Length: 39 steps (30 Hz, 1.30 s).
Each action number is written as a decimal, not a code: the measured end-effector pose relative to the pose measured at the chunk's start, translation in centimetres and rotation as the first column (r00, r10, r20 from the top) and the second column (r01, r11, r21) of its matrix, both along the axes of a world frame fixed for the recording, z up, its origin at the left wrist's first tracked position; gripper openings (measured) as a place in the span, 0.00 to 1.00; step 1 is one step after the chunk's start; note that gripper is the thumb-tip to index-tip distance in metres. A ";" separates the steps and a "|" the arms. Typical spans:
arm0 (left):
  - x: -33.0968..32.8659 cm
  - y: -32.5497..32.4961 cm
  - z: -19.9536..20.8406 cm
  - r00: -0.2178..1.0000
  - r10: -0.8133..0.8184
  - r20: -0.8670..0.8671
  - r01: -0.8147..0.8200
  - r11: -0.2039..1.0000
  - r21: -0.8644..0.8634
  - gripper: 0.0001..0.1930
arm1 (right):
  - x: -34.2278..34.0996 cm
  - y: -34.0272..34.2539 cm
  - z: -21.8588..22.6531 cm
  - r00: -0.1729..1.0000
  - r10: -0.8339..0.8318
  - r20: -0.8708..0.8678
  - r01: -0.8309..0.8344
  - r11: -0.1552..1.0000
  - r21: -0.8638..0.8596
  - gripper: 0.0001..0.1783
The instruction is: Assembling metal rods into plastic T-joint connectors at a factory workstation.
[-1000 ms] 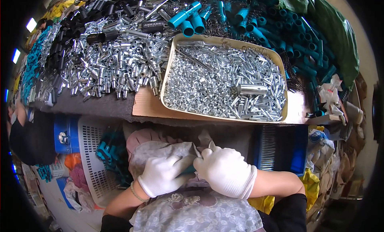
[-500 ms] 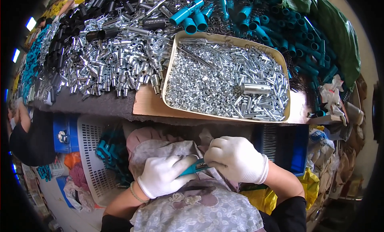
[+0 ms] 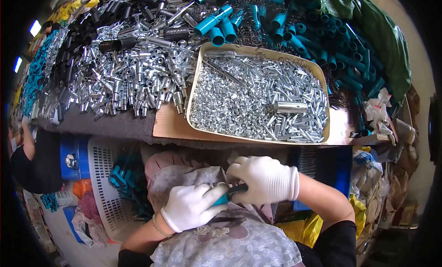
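Over my lap, my left hand (image 3: 193, 207) in a white glove is closed around a teal tube (image 3: 221, 200), most of it hidden by the fingers. My right hand (image 3: 264, 180), also gloved, is closed beside it, its fingertips on a dark, narrow part (image 3: 237, 189) at the tube's end. Whether the dark part sits inside the tube or only touches it, I cannot tell. Both hands are in front of the bench edge, below a cream tray (image 3: 258, 137) of small silver nuts and pins. A wider silver cylinder (image 3: 290, 107) lies on these pieces.
Silver fittings (image 3: 133, 78) are heaped left of the tray, with black tubes (image 3: 133, 18) behind. Teal tubes (image 3: 350, 60) and springs pile up at the back right. Below the bench stand a white basket (image 3: 103, 175) and a blue crate (image 3: 338, 170). Another person (image 3: 39, 161) works at far left.
My right hand has shifted slightly left and its wrist has turned. A dark part now shows between my hands, where silver metal showed at the teal tube's end. The view has tilted slightly.
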<state>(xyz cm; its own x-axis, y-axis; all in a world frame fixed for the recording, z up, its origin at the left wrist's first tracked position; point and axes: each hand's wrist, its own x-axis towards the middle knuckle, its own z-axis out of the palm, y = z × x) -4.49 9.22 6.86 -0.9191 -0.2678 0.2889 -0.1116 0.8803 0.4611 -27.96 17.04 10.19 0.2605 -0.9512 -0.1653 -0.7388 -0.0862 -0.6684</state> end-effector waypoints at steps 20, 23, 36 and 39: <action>0.2 -3.2 0.5 0.998 -0.061 -0.034 0.062 0.998 0.025 0.26 | 1.8 1.1 -1.8 0.947 -0.216 0.239 0.152 0.954 0.259 0.26; 1.2 -4.3 1.0 0.996 -0.077 -0.054 0.084 0.985 0.153 0.27 | 1.0 1.0 -0.5 0.907 -0.327 0.266 0.222 0.907 0.358 0.24; 1.5 -2.8 1.4 0.999 0.024 0.033 -0.040 0.708 0.705 0.24 | -3.0 0.7 5.4 0.958 -0.285 0.016 0.275 0.905 -0.325 0.17; 1.7 -2.7 1.6 0.970 0.142 0.198 -0.242 0.447 0.861 0.22 | -6.7 -1.0 6.1 0.654 -0.682 -0.327 0.251 0.604 -0.757 0.15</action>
